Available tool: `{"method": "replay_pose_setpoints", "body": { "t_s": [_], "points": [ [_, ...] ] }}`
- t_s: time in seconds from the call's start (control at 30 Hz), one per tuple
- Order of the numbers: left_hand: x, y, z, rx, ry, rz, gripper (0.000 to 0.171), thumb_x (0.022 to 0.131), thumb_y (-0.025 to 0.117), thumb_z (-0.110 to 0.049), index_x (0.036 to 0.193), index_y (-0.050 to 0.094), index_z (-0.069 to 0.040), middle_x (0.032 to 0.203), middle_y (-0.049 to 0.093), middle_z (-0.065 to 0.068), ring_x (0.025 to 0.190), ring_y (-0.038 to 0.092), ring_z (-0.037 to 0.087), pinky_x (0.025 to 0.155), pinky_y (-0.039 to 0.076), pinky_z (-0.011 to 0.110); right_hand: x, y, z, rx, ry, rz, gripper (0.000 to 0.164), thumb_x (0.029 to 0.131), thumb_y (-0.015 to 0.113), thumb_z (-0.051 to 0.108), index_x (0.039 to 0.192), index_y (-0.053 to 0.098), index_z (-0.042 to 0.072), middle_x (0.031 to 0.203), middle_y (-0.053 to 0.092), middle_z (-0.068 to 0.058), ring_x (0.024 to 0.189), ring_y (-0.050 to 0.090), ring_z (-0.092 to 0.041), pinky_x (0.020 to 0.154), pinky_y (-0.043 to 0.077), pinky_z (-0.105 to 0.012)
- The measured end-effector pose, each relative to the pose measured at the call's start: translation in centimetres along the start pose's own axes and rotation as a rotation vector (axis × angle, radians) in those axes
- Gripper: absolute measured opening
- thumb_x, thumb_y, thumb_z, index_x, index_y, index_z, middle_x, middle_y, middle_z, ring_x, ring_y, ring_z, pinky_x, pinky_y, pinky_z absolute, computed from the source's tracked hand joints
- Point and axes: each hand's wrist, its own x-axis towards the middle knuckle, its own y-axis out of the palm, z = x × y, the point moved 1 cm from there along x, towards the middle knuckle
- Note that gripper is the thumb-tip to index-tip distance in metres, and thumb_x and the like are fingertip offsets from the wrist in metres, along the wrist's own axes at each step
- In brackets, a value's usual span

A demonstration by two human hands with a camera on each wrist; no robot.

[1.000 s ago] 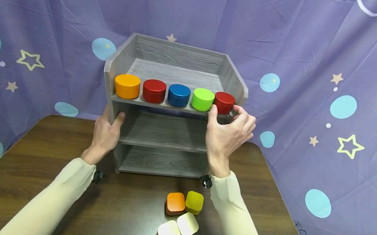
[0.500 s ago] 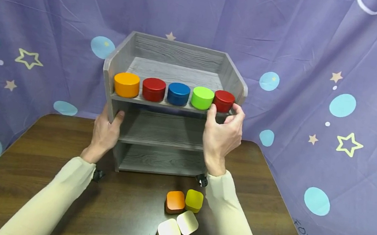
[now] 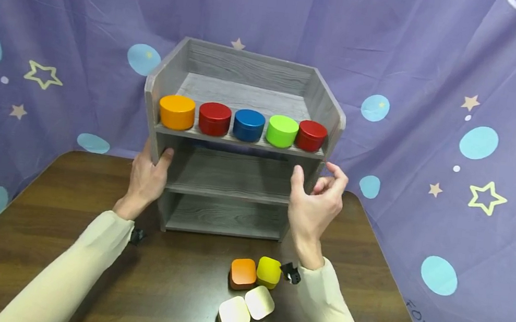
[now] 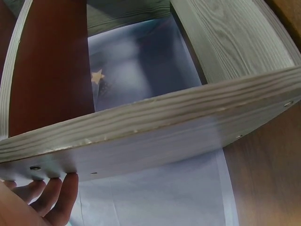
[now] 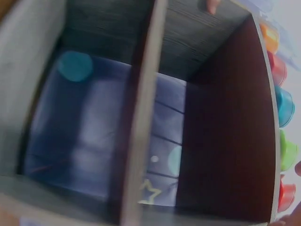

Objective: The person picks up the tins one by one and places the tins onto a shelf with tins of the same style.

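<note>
A grey wooden shelf unit (image 3: 249,66) stands on the table. Along its top tier's front edge sit round tins: orange (image 3: 176,112), red (image 3: 214,119), blue (image 3: 249,126), lime green (image 3: 282,131) and a second red tin (image 3: 311,136) at the right end. My left hand (image 3: 146,183) grips the unit's left side panel, thumb inside and fingers (image 4: 64,200) against the outer face. Just below the right-hand red tin, my right hand (image 3: 317,201) holds nothing, thumb and fingers spread apart near the right side panel. The tins line the right edge of the right wrist view.
In front of the unit lie rounded square blocks: an orange block (image 3: 243,273), a yellow block (image 3: 269,272) and two cream blocks (image 3: 234,316). Behind the brown wooden table (image 3: 169,288) hangs a purple patterned cloth (image 3: 410,145).
My right hand has let go of the right-hand red tin and dropped down and slightly right, below the top tier. My left hand keeps its grip on the side panel.
</note>
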Motion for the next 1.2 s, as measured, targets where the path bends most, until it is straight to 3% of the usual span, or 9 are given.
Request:
{"method": "replay_pose_setpoints", "body": {
  "t_s": [0.17,0.37,0.6,0.73,0.93,1.2],
  "points": [
    [0.0,0.1,-0.1,0.007,-0.010,-0.007,0.062,0.103,0.058,-0.035,0.156,0.052,-0.003,0.143,0.063,0.040,0.136,0.057,0.063,0.110,0.042,0.075,-0.9,-2.7,-2.5,-0.023,0.031,0.121,0.050,0.087,0.087,0.017,0.127,0.063,-0.001,0.077,0.047,-0.004,0.061,0.040,-0.001,0.061,0.035,-0.015],
    [0.0,0.1,-0.2,0.013,-0.021,0.000,0.059,0.104,0.057,-0.034,0.154,0.053,-0.003,0.143,0.063,0.040,0.136,0.058,0.061,0.109,0.042,0.074,-1.7,-5.3,-6.0,-0.069,0.091,0.335,0.043,0.087,0.085,0.007,0.124,0.065,0.001,0.079,0.058,-0.013,0.053,0.045,0.000,0.054,0.037,-0.014],
    [-0.1,0.1,-0.1,0.007,-0.021,0.000,0.059,0.104,0.058,-0.034,0.155,0.053,-0.004,0.145,0.063,0.039,0.139,0.057,0.060,0.112,0.042,0.072,-2.8,-7.8,-10.1,-0.073,0.294,0.692,0.033,0.085,0.079,-0.001,0.116,0.072,0.008,0.086,0.064,-0.004,0.051,0.047,-0.003,0.050,0.038,-0.020],
    [0.0,0.0,-0.1,0.015,-0.032,0.002,0.059,0.105,0.056,-0.035,0.156,0.053,-0.004,0.145,0.063,0.039,0.139,0.056,0.061,0.112,0.042,0.073,-3.2,-8.4,-12.2,-0.043,0.377,0.881,0.038,0.083,0.078,-0.002,0.120,0.071,0.004,0.097,0.068,-0.016,0.052,0.046,-0.004,0.054,0.038,-0.020],
    [-0.1,0.1,0.1,0.005,-0.013,-0.010,0.062,0.104,0.058,-0.037,0.155,0.052,-0.003,0.144,0.064,0.039,0.138,0.058,0.061,0.112,0.042,0.072,-3.9,-8.7,-14.5,-0.015,0.393,1.108,0.049,0.082,0.076,-0.005,0.129,0.066,-0.007,0.113,0.064,-0.032,0.053,0.042,-0.003,0.055,0.036,-0.019],
    [-0.1,0.0,0.1,-0.004,0.007,-0.012,0.063,0.103,0.058,-0.037,0.156,0.052,-0.004,0.146,0.063,0.038,0.139,0.057,0.060,0.114,0.042,0.071,-5.0,-8.7,-15.6,0.009,0.348,1.350,0.059,0.080,0.079,-0.004,0.137,0.063,-0.006,0.123,0.065,-0.033,0.054,0.038,0.000,0.054,0.036,-0.018]
  ]
}}
